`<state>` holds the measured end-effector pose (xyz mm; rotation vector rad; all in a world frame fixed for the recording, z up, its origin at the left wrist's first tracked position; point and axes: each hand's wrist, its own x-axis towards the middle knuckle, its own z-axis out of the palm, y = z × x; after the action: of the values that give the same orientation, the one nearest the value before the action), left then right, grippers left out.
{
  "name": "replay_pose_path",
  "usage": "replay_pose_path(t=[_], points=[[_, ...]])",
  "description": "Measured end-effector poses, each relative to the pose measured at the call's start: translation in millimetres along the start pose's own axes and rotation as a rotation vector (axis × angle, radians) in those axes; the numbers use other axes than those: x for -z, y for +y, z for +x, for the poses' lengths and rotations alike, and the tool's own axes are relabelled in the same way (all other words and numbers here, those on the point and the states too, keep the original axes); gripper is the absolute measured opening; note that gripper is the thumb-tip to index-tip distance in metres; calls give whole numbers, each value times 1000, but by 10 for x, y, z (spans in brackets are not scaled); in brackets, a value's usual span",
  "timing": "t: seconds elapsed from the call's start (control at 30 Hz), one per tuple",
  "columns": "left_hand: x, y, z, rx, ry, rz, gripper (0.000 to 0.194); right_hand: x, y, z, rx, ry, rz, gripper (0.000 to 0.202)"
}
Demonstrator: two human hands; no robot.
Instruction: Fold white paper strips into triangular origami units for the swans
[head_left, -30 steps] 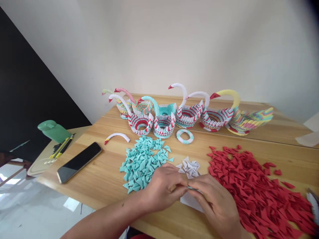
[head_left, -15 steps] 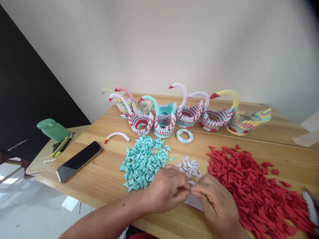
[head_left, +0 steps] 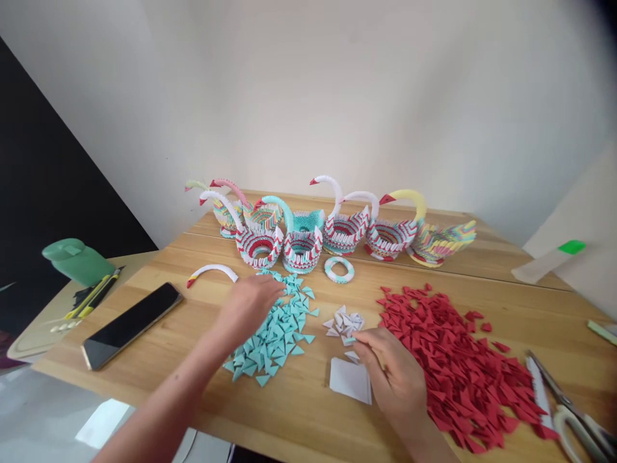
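Right hand (head_left: pixel 393 370): your thumb and index finger are pinched on a small pale teal piece (head_left: pixel 349 341). Only its edge pokes past your fingertips; can't make out its folds or full shape.

Left hand (head_left: pixel 253 299): back up, fingers bent down over the far part of the teal pile (head_left: pixel 277 334). Tips are hard to make out, so can't tell whether they're wide, narrow or gripping.

Teal pile is small folded-paper triangles, matte, crisp-edged, spread from under your left fingers back toward you. White pieces (head_left: pixel 342 320), similar pointed folds, are loosely heaped just beyond your right fingertips. Nearer you than those fingertips: a white paper stack (head_left: pixel 349 381), flat, roughly square. Red pile (head_left: pixel 448 360) is right of your right fingers, dense, same triangles, strays at its far side.

Beyond and between both sets of fingers: a ring (head_left: pixel 339 280), banded teal and white. Past that, paper swans (head_left: pixel 301 251) with ribbed, zigzag-striped bodies and curved necks; rear ones partly hidden by front ones. Left of your left fingers: a loose neck (head_left: pixel 212 268), white with red-yellow tip, then a glossy black phone (head_left: pixel 132 325). Far right of your right fingers, scissors (head_left: pixel 571 411), handles cut off by the frame.
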<state>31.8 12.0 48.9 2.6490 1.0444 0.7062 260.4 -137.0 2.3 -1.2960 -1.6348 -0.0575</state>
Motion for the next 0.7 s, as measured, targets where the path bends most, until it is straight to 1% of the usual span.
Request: replay_pose_path(t=[0.03, 0.1, 0.17, 0.27, 0.37, 0.47, 0.53, 0.6, 0.7], points=[[65, -104, 40, 67, -75, 105, 29, -6, 3, 10, -6, -7, -3, 17], [133, -265, 114, 147, -227, 283, 29, -24, -11, 57, 2, -18, 4, 16], [125, -360, 175, 175, -301, 362, 24, -54, -58, 136, 27, -31, 9, 16], [36, -419, 237, 186, -313, 369, 19, -133, -165, 295, 85, -63, -4, 15], [-70, -433, 271, 208, -328, 377, 18, -267, -246, 467, 120, -141, 9, 16], [-166, -437, 294, 239, -340, 394, 17, -416, -248, 598, 154, -256, 32, 19], [-207, -441, 302, 257, -339, 400, 17, -486, -211, 639, 161, -314, 30, 21], [-209, -439, 292, 266, -330, 397, 18, -519, -158, 643, 138, -333, 25, 21], [-132, -384, 229, 260, -300, 383, 20, -517, -74, 604, 99, -310, 29, 22]])
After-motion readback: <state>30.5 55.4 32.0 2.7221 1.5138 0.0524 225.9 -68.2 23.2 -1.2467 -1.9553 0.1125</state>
